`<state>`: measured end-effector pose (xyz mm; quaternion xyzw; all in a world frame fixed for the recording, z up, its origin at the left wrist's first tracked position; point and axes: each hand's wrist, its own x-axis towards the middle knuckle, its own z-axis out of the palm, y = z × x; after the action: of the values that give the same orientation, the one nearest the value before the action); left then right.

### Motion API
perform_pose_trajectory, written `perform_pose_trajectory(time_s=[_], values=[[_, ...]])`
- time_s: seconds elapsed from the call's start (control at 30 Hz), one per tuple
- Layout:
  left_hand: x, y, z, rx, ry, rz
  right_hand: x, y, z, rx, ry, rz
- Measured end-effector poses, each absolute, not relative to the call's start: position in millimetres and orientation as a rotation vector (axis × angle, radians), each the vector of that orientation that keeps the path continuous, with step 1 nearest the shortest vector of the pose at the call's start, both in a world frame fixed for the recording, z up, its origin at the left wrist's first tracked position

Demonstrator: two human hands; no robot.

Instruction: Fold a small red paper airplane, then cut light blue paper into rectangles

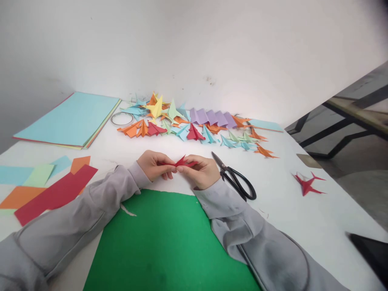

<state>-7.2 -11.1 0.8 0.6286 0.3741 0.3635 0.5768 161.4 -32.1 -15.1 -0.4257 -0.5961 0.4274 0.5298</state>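
A small folded red paper piece (182, 162) is pinched between both hands just beyond the far edge of a green sheet (169, 242). My left hand (154, 165) grips its left end with curled fingers. My right hand (201, 171) grips its right end, fingertips pressed together. Both forearms in grey sleeves rest on the white table (303, 226). Black scissors (235, 178) lie closed just to the right of my right hand.
A heap of several coloured folded paper figures (194, 125) lies along the far edge, with a tape ring (121, 119) beside it. A stack of coloured sheets (71, 119) sits far left, paper offcuts (51, 194) near left, a finished red figure (306, 184) at the right.
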Motion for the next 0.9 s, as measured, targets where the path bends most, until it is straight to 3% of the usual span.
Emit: perform_pose_trajectory(time_s=[0.4,0.9], values=[[-6,-11,-1,1.463,0.846,0.831,162,-30,-19,-1.021,-1.535,0.942],[-7,-11,-1,1.518,0.881,0.814,163,-29,-13,-1.061,-1.454,1.136]])
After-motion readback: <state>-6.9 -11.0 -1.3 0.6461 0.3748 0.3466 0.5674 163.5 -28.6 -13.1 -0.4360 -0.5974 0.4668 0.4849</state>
